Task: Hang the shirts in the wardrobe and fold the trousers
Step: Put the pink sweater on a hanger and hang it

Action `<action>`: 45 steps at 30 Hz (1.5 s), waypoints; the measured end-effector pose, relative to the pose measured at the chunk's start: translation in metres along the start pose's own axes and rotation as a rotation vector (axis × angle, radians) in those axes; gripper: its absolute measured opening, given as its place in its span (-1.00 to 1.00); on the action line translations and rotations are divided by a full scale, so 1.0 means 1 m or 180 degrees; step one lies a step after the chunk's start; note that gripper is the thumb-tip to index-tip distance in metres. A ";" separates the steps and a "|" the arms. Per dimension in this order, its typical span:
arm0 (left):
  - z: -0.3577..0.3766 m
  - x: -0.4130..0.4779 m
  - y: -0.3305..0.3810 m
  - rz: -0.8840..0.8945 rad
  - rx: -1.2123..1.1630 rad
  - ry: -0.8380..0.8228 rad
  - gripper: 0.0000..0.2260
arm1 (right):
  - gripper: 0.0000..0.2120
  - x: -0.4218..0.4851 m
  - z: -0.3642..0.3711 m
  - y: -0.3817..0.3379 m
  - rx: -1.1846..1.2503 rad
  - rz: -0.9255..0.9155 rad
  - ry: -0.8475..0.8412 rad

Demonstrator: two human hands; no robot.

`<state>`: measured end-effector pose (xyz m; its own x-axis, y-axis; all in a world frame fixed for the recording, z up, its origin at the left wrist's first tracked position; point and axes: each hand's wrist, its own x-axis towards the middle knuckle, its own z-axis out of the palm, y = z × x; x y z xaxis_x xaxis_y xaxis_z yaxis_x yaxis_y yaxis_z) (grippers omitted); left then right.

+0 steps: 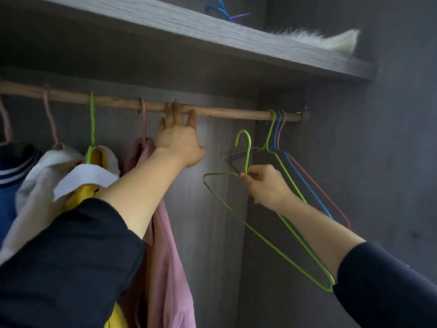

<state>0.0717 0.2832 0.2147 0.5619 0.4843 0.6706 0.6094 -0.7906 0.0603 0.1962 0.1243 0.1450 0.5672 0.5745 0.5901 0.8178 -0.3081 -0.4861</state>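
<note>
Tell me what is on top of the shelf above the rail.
On the shelf: blue and purple wire hangers and a white furry item at the right. Its front edge hides the rest of the top.

left hand (179,143): raised to the wooden rail (224,113), fingers laid over its front, just right of a pink hanger's hook.
right hand (267,185): pinches the green hanger (247,159) at the base of its hook; the hanger is off the rail and tilted.
empty hangers (279,119): green, blue and pink, hooked together at the rail's right end.
pink shirt (165,256): hangs behind the left forearm.
other garments: yellow garment (78,192), white garment (35,185), striped blue garment (14,166), hung further left.
shelf (212,39): above the rail; bears blue hangers (217,10) and a white furry item (331,41).
</note>
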 end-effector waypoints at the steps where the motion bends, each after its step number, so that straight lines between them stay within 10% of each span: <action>1: 0.000 -0.009 0.007 -0.0002 -0.0172 -0.0119 -0.18 | -0.67 -0.011 -0.002 0.004 0.0001 0.0080 -0.0057; 21: 0.067 -0.289 0.253 0.1650 -0.2901 -0.0406 -0.80 | -0.80 -0.325 -0.181 0.121 0.0411 0.2045 -0.0118; 45: -0.003 -0.653 0.785 0.3538 -0.2825 -0.2878 -0.73 | -0.89 -0.796 -0.519 0.307 0.0001 0.4477 0.1204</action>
<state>0.1814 -0.6549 -0.1742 0.7821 -0.6178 0.0810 -0.5786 -0.6718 0.4625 0.0466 -0.8219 -0.1395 0.8745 -0.4256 -0.2328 -0.4236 -0.4360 -0.7940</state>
